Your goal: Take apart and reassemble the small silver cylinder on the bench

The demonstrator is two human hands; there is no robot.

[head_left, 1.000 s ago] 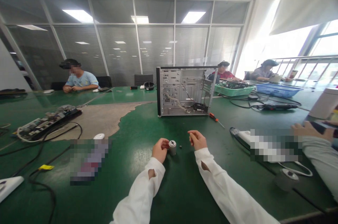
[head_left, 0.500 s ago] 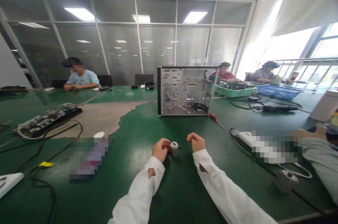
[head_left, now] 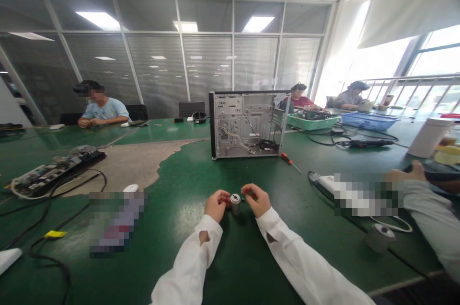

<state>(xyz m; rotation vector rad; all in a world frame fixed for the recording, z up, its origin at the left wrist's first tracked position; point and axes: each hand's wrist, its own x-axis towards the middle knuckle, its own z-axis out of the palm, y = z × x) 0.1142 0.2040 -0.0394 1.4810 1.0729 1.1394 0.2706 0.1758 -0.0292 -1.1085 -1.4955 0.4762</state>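
Observation:
A small silver cylinder [head_left: 235, 205] with dark openings in its top stands upright on the green table [head_left: 194, 266]. Close against its left side is my left hand [head_left: 216, 205], fingers curled and touching or nearly touching it; whether they grip it is unclear. My right hand [head_left: 257, 199] is on the other side, fingers bent and apart, the fingertips just above a tiny dark piece [head_left: 243, 199] lying beside the cylinder. I see nothing held in the right hand.
An open computer case [head_left: 247, 125] stands ahead, an orange screwdriver [head_left: 285, 158] at its right foot. Left are a circuit assembly [head_left: 59, 168] and black cables. A white power strip [head_left: 354, 195], another cylinder [head_left: 380, 238] and a person's hand [head_left: 402, 176] are at right.
My right hand has moved left toward the cylinder and its fingers have spread from a closed shape. The left hand stays beside the cylinder. The view has shifted slightly.

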